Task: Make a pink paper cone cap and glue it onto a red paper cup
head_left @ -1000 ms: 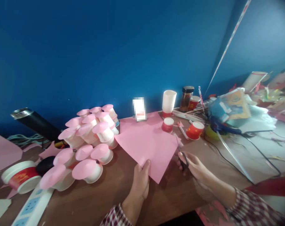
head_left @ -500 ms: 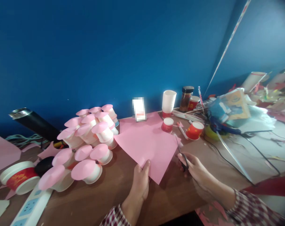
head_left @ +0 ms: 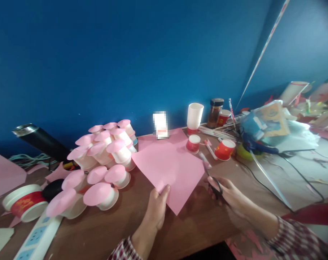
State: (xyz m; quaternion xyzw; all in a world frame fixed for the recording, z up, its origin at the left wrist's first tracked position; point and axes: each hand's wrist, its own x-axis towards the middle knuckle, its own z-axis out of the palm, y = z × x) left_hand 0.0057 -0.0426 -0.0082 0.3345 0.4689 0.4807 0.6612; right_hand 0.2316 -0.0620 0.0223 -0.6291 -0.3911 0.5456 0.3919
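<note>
At my far left, a loose piece of pink paper (head_left: 7,177) is lying near a tilted black flask (head_left: 42,142). Below them, a red-banded paper cup stack (head_left: 27,204) is resting on its side, and a white power strip (head_left: 48,233) is running toward the table's near edge. Next, white paper cups (head_left: 122,157) are standing in a crowded cluster, each wearing a flared pink paper top (head_left: 99,195).

In the middle, my left hand (head_left: 157,207) is grasping the pink sheet (head_left: 169,166) by its near edge, the thumb pressing on top. I am holding that sheet right in front of me, over the brown table (head_left: 126,231), with one corner pointing toward me. Behind it, another pink sheet (head_left: 177,135) is lying partly covered.

Just right of the sheet, my right hand (head_left: 228,193) is gripping the black-handled scissors (head_left: 215,186), my fingers curling around the handles. The blades are pointing at the sheet's right corner; I cannot tell whether they are touching it. Beyond, a short red-and-white cup (head_left: 193,144), a taller white cup stack (head_left: 195,117), a dark-lidded jar (head_left: 215,113) and a red cup (head_left: 224,150) are standing. Farther right, crumpled plastic bags (head_left: 296,133) are sitting in a heap.
</note>
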